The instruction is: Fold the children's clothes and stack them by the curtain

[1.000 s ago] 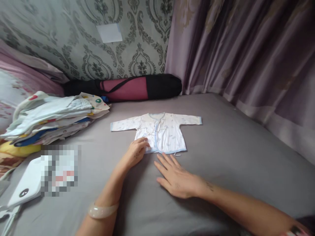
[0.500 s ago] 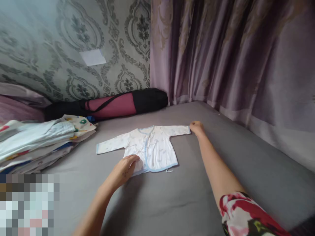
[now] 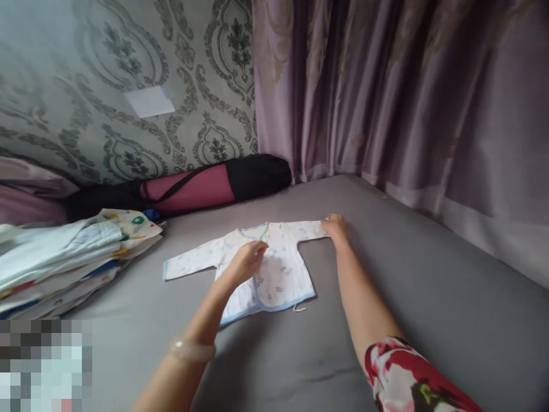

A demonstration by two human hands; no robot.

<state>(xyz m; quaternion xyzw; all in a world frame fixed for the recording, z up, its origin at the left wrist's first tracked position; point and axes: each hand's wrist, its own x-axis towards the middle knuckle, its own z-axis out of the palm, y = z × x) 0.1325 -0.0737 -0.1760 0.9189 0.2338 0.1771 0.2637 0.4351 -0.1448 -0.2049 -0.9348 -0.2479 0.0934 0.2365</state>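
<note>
1. No text, label, brand, number or sign can be read.
2. The white sheet [image 3: 150, 102] on the patterned wall [image 3: 193, 34], beyond the wrap-front baby jacket [image 3: 285, 272] and to its left, shows no legible writing.
3. On the pixelated patch [image 3: 55, 366], nearer than the baby jacket and to its left, any print is masked.
4. The stack of folded clothes [image 3: 55, 254], left of the baby jacket, carries coloured printed shapes, one a green round, with no letters legible.
5. The small grey-blue prints on the baby jacket itself are too small to make out.
6. The pink-and-black long bag [image 3: 201, 189], behind the baby jacket, bears no readable mark.
</note>
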